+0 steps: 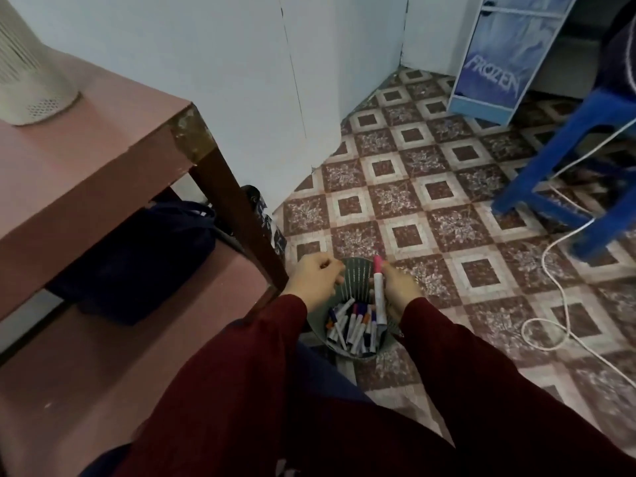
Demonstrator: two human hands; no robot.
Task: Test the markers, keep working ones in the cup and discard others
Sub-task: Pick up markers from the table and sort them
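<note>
left: bench leg (235,215) just beside bin (358,268) | far: open tiled floor (406,235) | right: white cable (564,306), blue stool (557,149) beyond

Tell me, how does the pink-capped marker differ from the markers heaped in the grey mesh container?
The pink-capped marker stands upright, gripped by the right hand; the heaped markers lie tilted at all angles, untouched. Its cap is pink; theirs are orange, purple or blue. Both have white barrels.
</note>
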